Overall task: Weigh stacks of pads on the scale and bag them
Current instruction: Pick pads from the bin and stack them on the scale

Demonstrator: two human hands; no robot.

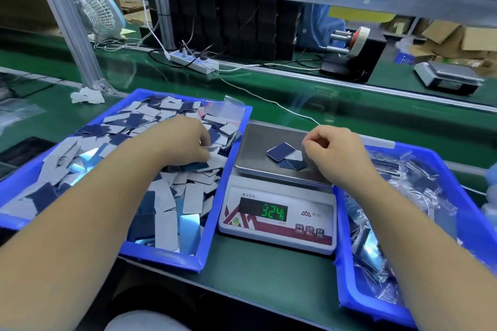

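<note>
My left hand (185, 140) pinches pads (207, 148) in the left bin (215, 212); right hand (333, 150) curled, empty, over the scale (279, 169) at frame centre; brushing its pan would, I judge, falsify the count.

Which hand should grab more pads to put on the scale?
Probably the left hand. It is already in the blue bin of loose pads, pinching some. The right hand hovers curled over the scale, apparently holding nothing, farther from that bin.

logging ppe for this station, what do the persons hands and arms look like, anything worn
Both forearms are bare right up to the frame edge: no sleeves visible. The left hand and right hand wear no gloves, finger cots or wrist strap. No watch, bracelet or markings show.
</note>
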